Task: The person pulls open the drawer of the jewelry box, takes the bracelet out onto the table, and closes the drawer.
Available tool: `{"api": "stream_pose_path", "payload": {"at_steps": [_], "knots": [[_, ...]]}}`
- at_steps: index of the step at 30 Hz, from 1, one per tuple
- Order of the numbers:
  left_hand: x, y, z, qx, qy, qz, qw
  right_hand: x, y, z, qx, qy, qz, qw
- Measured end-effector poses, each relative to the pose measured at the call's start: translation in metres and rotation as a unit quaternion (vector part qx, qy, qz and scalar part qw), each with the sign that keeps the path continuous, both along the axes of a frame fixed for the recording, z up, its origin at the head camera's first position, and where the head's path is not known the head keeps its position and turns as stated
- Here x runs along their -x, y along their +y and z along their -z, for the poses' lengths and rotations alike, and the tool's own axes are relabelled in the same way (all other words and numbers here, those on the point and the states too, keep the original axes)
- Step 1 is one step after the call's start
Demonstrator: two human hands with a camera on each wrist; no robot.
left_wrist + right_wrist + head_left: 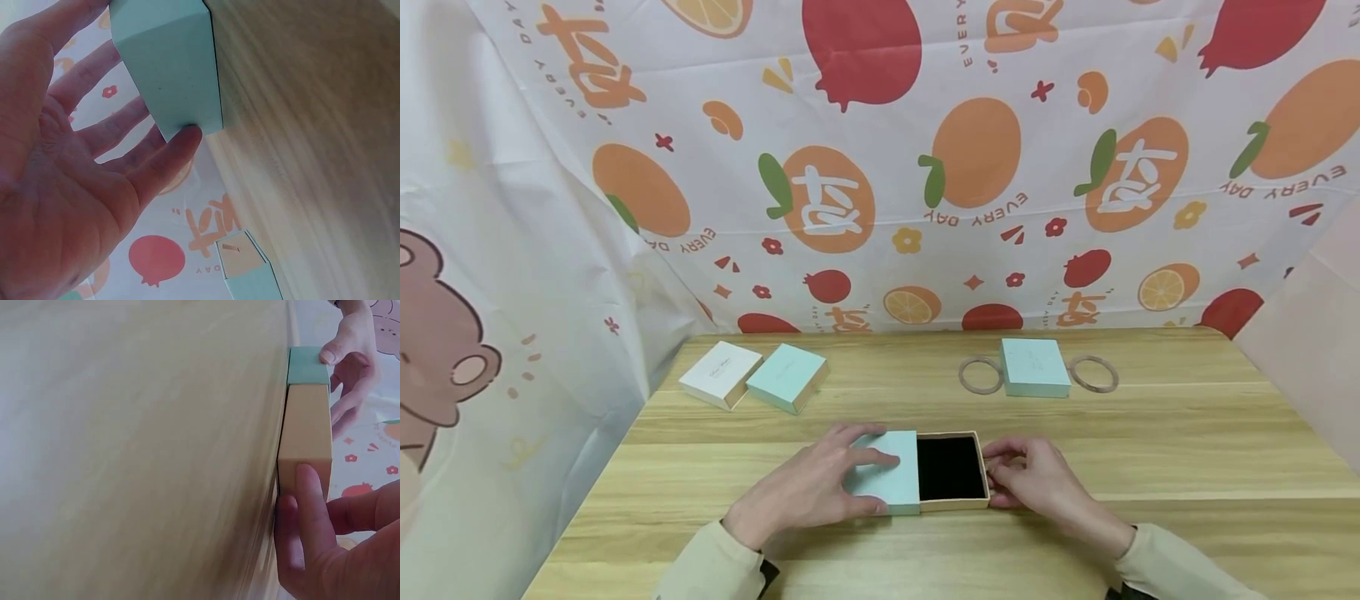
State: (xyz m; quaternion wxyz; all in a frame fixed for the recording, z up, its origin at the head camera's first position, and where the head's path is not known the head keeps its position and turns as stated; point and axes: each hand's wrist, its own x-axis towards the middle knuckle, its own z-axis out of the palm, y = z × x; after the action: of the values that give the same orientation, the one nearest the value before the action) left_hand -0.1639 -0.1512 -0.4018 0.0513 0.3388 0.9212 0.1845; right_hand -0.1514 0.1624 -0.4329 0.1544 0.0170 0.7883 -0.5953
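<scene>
A mint-green box sleeve (pixel 906 487) lies on the table with its tray (pixel 955 504) slid partly out to the right. Black padding (pixel 951 468) lines the tray. My left hand (pixel 820 483) grips the sleeve, thumb at the near side and fingers spread over the top and far edge. The sleeve's end (pixel 172 75) shows in the left wrist view. At the tray's right end, my right hand (pixel 1037 479) has its fingers bent against the plain tan end face (pixel 306 425); a fingertip covers part of that face in the right wrist view.
A white box (pixel 722 372) and a mint box (pixel 787 377) sit side by side at the back left. Toward the back right, another mint box (pixel 1034 367) stands between two greyish rings, a left ring (pixel 962 385) and a right ring (pixel 1112 387). A fruit-printed cloth (pixel 895 275) hangs behind the table.
</scene>
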Motion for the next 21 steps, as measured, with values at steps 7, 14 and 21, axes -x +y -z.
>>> {"api": "stream_pose_path", "payload": {"at_steps": [7,14,21], "knots": [[0.0005,0.0011,-0.0023,0.004,0.0,0.0,1.0,0.0004,-0.0059,0.0009,0.004,0.004,0.021,0.9998],[0.0004,0.002,-0.003,0.003,-0.008,-0.006,0.9999,-0.0007,-0.0075,0.0018,0.008,0.002,0.032,0.9995],[-0.0006,0.0019,-0.0027,-0.003,-0.008,-0.007,0.9999,-0.0032,-0.0098,-0.0014,0.029,0.003,0.028,0.9992]]}}
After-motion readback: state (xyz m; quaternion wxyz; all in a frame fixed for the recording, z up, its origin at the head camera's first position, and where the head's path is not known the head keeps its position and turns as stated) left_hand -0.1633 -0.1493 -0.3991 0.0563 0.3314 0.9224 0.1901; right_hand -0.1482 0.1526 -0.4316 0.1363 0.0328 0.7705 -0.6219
